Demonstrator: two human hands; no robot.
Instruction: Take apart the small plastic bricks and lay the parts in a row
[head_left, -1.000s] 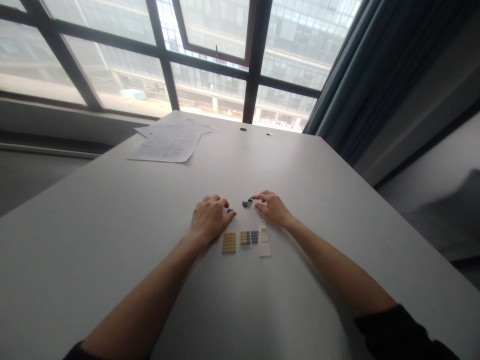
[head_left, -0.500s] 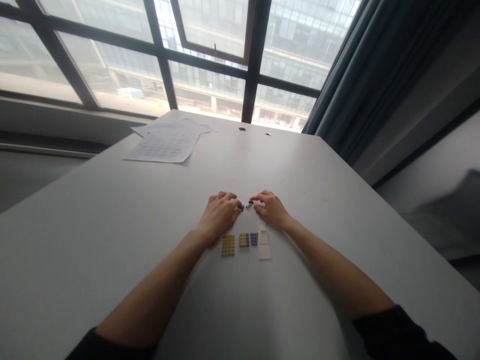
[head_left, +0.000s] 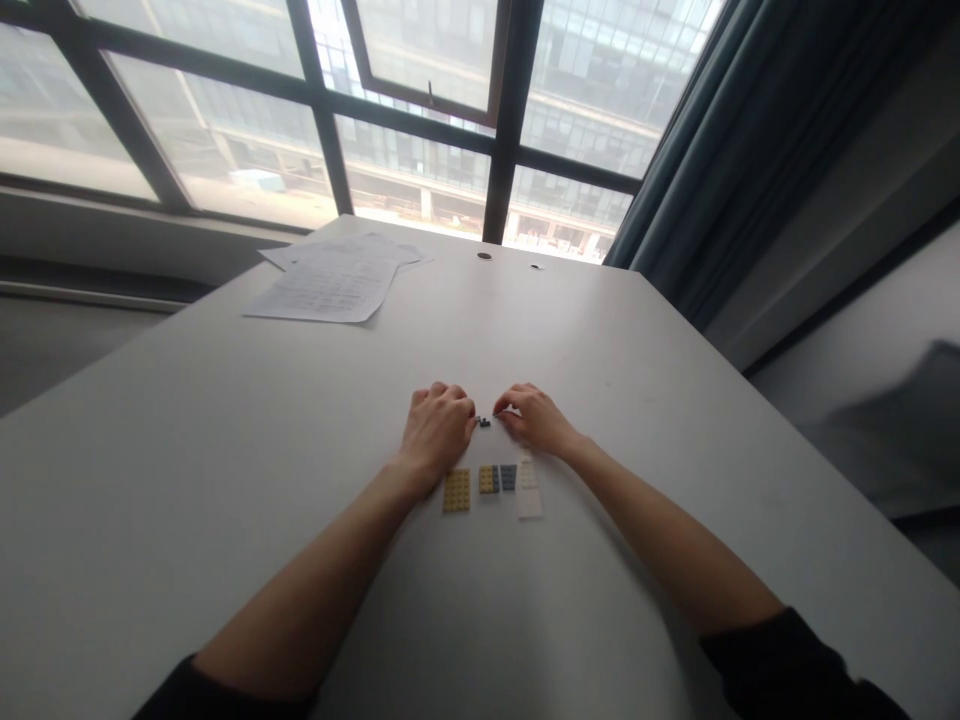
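My left hand rests on the table with its fingers curled, the fingertips beside some small dark toy brick pieces. A tiny grey bit shows at those fingertips, but what they grip is hidden. Across from it, my right hand has thumb and forefinger pinched close together; anything between them is too small to name. Nearer to me lie a tan studded plate, a tan brick plate with a grey part beside it, a dark grey plate and white plates, partly under my right wrist.
Printed paper sheets lie at the far left of the white table. A dark round spot and a smaller mark are near the back edge. Beyond stand a window and a dark curtain.
The dark piece at my right fingertips is no longer seen there, and small dark pieces show between the hands. My right fingers have moved slightly left and down; my left fingers are more curled.
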